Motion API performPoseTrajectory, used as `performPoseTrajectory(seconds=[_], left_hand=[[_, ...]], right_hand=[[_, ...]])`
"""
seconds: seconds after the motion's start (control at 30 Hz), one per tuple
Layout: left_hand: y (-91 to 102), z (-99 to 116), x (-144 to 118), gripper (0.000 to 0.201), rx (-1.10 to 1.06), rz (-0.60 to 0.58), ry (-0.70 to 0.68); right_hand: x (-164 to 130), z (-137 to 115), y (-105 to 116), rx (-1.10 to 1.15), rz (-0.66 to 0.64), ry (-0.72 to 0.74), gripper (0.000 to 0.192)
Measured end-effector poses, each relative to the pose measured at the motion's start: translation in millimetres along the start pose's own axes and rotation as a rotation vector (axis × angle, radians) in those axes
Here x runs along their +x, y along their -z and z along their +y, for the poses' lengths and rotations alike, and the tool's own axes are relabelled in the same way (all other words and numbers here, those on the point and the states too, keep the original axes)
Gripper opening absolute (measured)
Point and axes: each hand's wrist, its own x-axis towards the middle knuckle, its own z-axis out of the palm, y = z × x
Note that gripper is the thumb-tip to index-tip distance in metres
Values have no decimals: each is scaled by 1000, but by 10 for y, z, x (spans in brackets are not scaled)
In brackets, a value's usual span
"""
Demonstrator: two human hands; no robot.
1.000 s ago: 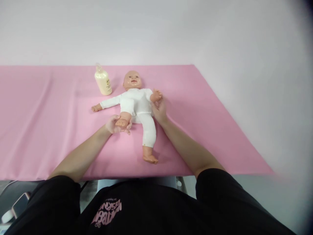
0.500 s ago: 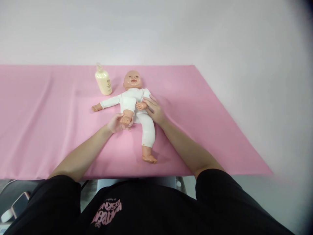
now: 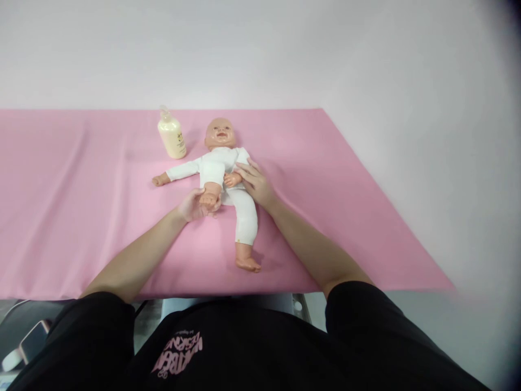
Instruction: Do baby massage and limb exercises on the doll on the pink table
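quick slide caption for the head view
Left hand holds doll's raised foot, right hand on its arm, on pink sheet.

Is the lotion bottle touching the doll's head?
Apart. In the head view, a strip of pink cloth shows plainly between the lotion bottle and the doll's head.

I wear a black short-sleeved tee [image 3: 228, 347], pink print on chest [image 3: 177, 353]. My forearms are bare; no rings, no watch.

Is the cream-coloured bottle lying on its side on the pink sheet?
No, the bottle stands upright on the pink sheet, beside the doll's head.
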Motion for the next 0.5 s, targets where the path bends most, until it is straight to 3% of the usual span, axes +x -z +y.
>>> performPoseTrajectory(seconds=[0.5], left_hand=[[57, -37, 4, 54, 0, -57, 15]], right_hand=[[-2, -14, -20, 51, 23, -66, 44]])
